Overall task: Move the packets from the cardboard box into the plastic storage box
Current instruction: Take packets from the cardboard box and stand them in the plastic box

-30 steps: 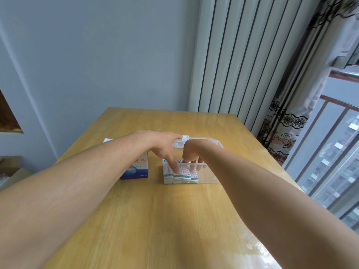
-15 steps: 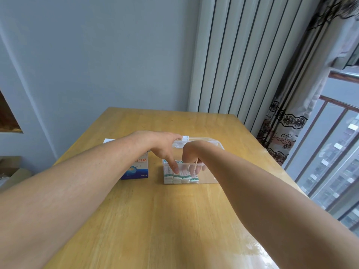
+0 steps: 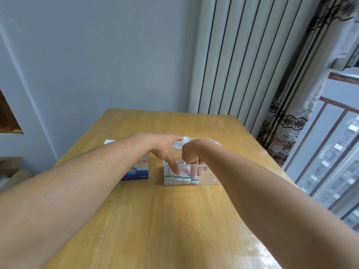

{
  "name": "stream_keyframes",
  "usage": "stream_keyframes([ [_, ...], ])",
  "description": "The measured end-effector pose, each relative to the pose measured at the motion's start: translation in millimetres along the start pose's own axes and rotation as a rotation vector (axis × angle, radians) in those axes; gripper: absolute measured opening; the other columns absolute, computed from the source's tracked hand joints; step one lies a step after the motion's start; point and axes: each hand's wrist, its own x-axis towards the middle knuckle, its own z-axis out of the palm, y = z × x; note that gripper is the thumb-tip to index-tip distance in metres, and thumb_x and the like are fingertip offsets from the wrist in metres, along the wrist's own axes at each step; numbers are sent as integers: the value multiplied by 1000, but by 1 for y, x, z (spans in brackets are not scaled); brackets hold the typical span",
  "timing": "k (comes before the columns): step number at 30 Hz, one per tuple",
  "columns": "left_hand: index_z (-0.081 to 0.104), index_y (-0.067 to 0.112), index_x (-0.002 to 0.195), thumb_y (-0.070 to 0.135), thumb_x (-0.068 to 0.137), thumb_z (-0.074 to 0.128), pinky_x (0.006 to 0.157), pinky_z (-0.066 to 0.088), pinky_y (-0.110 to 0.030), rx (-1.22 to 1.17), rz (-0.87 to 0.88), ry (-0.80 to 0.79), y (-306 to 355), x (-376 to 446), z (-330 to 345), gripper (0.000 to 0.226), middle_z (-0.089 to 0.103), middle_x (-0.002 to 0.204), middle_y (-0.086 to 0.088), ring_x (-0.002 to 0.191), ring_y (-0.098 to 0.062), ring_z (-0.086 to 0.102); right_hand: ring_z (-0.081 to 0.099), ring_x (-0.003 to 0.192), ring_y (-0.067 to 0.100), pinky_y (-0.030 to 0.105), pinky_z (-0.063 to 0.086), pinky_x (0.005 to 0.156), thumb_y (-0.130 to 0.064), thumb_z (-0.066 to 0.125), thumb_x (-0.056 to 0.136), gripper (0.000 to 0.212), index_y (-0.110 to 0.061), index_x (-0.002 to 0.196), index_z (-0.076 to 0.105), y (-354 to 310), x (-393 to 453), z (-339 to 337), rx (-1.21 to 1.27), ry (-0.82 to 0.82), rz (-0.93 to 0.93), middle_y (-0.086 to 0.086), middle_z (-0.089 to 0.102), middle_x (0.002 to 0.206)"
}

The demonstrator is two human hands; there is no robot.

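Note:
A clear plastic storage box [image 3: 210, 180] stands on the wooden table, with several white, green-banded packets [image 3: 180, 178] lined up in its left half. Both hands reach down into it. My left hand [image 3: 167, 152] has its fingers pointing down, a fingertip pressing on the packets. My right hand [image 3: 192, 154] reaches in beside it, its fingers extended down onto the rightmost packets. The blue and white cardboard box [image 3: 138, 169] stands just left of the plastic box, partly hidden by my left forearm.
The plastic box's open lid [image 3: 185, 139] shows behind my hands. The wooden table [image 3: 155, 220] stretches toward me. A curtain and a window with a railing are on the right, a grey wall behind.
Both hands stay in the plastic box; the right hand's fingers have pushed a little deeper onto the rightmost packets. Nothing else has moved.

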Motion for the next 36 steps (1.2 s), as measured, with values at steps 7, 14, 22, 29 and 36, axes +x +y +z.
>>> stream_keyframes([
  [7,8,40,160,59,57,92,115,36,-43,24,3,-4,1,-7,0,134,25,165,4,148,-27,32,76,99,25,39,57,88,-18,30,107,43,-3,145,43,4,-3,-2,26,17,-5,11,78,106],
  [14,4,46,159,72,51,87,119,30,-51,129,-42,7,-1,-13,-1,138,20,164,-2,151,-32,21,77,90,19,39,59,85,-23,36,107,51,-12,156,29,5,7,-2,-29,-21,1,4,80,98],
  [22,3,45,159,69,52,89,117,33,-50,136,-52,12,-8,-15,-5,139,20,164,-2,151,-30,21,76,97,22,41,60,88,-15,30,107,50,-7,157,26,4,2,-1,-31,54,-40,8,75,117],
  [29,2,44,159,64,55,89,119,30,-51,155,-46,14,-11,-16,-7,138,17,166,-4,152,-31,17,77,89,22,36,59,72,-14,27,107,48,-5,155,25,4,3,0,-50,48,-38,7,79,104],
  [36,-1,47,158,64,50,92,121,27,-51,132,-39,22,-25,-20,-19,143,12,168,-4,154,-29,15,75,86,25,39,59,83,-12,34,107,47,-4,154,32,7,-8,-10,-19,75,-74,11,78,107],
])
